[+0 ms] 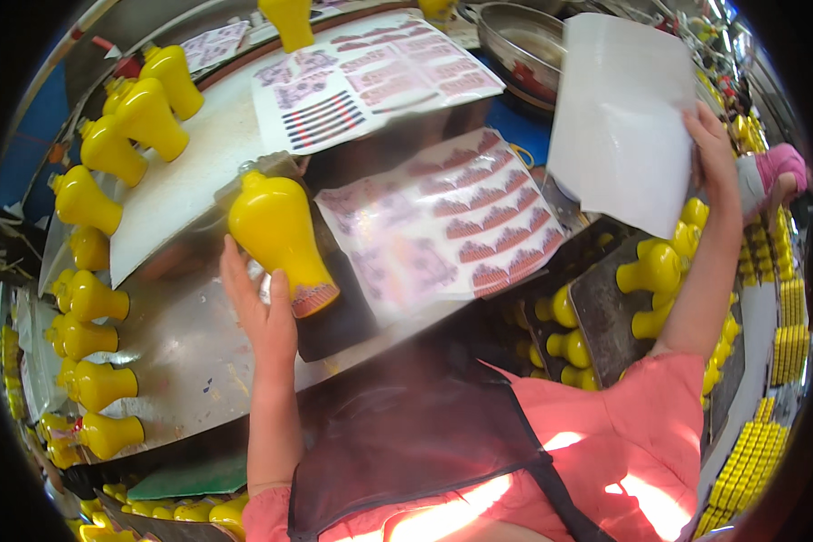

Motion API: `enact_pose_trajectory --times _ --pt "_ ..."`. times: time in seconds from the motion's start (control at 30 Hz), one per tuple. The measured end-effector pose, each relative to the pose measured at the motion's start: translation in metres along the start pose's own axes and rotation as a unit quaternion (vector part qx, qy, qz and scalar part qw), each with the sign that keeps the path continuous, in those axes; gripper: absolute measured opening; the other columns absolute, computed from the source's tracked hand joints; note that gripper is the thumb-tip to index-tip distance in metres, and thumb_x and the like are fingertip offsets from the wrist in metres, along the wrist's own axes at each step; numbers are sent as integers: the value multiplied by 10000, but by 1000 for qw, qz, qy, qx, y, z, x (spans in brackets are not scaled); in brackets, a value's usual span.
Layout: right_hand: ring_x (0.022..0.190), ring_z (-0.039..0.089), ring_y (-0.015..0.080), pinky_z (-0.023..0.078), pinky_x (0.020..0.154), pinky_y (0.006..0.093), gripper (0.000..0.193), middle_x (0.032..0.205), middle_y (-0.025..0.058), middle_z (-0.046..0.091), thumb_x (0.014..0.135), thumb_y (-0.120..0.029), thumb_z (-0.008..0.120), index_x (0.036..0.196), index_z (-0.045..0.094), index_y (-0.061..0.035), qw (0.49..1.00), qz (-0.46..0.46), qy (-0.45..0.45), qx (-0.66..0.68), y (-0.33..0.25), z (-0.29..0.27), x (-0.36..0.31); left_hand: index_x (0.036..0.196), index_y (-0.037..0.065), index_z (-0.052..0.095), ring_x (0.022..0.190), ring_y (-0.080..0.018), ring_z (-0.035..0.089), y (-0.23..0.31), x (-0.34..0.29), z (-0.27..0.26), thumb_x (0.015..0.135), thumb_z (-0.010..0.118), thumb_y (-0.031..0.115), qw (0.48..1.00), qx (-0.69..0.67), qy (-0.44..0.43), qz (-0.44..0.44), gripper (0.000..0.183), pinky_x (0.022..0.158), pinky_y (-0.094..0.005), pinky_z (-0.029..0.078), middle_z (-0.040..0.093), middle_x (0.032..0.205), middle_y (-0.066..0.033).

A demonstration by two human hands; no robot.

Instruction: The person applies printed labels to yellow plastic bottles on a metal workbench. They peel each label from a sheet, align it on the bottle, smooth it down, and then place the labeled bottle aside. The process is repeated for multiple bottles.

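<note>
A glossy yellow vase [275, 221] stands in front of me with a reddish patterned band round its base. My left hand [260, 303] is at the vase's lower left side, its thumb and fingers apart. Whether the fingertips press on the vase, I cannot tell. My right hand [715, 149], raised at the right, grips the edge of a large white sheet [619, 122]. A sheet of decals [501, 212] with rows of red curved bands lies on the bench, right of the vase. Beneath the vase is a dark pad [339, 321].
More decal sheets [379, 77] lie on a white board [217, 122] farther back. Several yellow vases [99, 298] line the bench's left side. A metal basin [524, 45] stands at the back. More vases [650, 271] sit on racks at right, near a person in pink [780, 172].
</note>
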State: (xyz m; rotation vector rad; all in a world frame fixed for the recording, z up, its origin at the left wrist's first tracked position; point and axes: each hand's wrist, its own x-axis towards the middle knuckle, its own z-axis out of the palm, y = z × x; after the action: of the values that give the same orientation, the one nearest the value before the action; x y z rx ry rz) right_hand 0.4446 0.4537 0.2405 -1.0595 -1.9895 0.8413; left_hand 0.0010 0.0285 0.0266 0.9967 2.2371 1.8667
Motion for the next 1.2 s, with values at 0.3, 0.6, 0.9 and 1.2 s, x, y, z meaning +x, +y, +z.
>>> enact_pose_trajectory --times 0.3,0.6,0.9,1.2 --pt "675 658 156 531 567 300 224 861 10 688 995 -210 671 1187 660 -95 902 66 374 206 102 -152 129 1669 101 91 1444 -305 429 -2 14 2 952 612 89 954 -222 -69 -192 887 1188 -412 348 341 1629 -161" --pt "861 708 139 541 778 288 222 1031 69 772 968 -222 709 1156 787 -131 983 -135 -16 -123 37 160 62 1559 14 370 1339 -242 527 -11 12 1 956 649 191 937 -260 -88 -214 687 1152 -374 383 540 1452 -131" --pt "981 651 384 536 849 469 488 1050 165 626 875 -94 663 1332 678 -264 911 -198 -57 -358 54 297 71 1600 14 291 1336 -267 532 -19 9 -1 902 670 135 933 -259 -82 -237 804 1144 -397 403 527 1455 -153" --pt "909 680 351 538 801 420 318 984 161 664 966 -187 689 1267 742 -271 908 -256 2 -332 105 272 96 1664 90 134 1397 -248 473 -23 11 -4 973 652 237 940 -263 -91 -196 876 1161 -394 378 497 1494 -129"
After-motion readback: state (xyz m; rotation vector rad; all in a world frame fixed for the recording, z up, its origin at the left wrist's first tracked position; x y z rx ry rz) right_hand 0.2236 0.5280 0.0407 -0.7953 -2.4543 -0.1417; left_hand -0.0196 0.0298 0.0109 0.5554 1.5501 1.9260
